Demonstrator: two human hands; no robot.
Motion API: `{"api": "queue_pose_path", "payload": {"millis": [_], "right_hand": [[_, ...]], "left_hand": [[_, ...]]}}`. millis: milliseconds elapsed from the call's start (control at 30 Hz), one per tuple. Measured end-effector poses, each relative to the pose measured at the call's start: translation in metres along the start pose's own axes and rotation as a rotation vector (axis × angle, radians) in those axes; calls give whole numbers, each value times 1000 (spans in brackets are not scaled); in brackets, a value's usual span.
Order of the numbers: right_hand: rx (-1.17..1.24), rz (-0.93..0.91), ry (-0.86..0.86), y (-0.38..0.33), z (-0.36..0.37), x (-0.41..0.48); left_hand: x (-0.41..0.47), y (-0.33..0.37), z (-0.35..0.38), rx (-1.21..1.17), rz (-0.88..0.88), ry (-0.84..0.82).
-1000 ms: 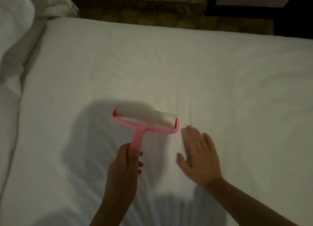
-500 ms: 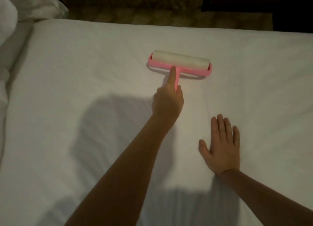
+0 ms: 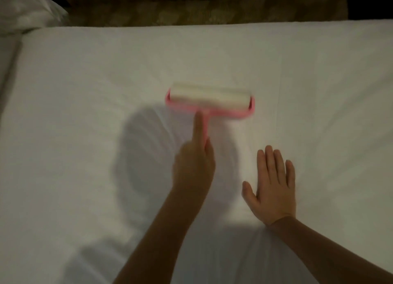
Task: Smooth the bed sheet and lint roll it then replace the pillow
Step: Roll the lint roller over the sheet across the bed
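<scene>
A white bed sheet (image 3: 85, 134) covers the mattress and fills most of the view, with faint creases fanning out at the right. A pink lint roller (image 3: 209, 99) with a white roll lies on the sheet near the middle, blurred by motion. My left hand (image 3: 194, 166) grips its pink handle, with the index finger stretched along the stem. To the right, my right hand (image 3: 272, 188) lies flat on the sheet, fingers straight and together. A white pillow (image 3: 23, 9) sits at the top left corner.
Beyond the far edge of the bed runs a strip of patterned brown floor (image 3: 170, 7). More white bedding (image 3: 8, 56) is bunched along the left edge. My shadow falls on the sheet under the left arm.
The roller went from near me out toward the far edge, and has now come partway back toward me. My right hand stays flat on the sheet in about the same place.
</scene>
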State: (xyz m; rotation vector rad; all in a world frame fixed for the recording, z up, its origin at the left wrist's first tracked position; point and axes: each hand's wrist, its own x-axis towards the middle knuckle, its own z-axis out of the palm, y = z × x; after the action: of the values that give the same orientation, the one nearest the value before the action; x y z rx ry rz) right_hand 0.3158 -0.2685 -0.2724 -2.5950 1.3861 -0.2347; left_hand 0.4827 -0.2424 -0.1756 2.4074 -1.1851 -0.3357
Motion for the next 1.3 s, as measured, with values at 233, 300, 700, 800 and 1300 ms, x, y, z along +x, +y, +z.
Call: {"api": "queue_pose_path", "payload": {"millis": [233,300,700,800,1300], "right_hand": [[52,25,-34,2,3,0],[76,26,-36,3,5,0],[81,4,33,5,10,-1],[84,-7,69,5,11,-1],[84,-20,78,5,11,-2]], "left_hand": [[-45,0,-4,50,13,-86],[-103,-15,-18,67,-49,-178],[11,23,13,-56,-52,-30],[-72,-3,-2,24,-13,-105],[34,31,16,-81,-5,-27]]}}
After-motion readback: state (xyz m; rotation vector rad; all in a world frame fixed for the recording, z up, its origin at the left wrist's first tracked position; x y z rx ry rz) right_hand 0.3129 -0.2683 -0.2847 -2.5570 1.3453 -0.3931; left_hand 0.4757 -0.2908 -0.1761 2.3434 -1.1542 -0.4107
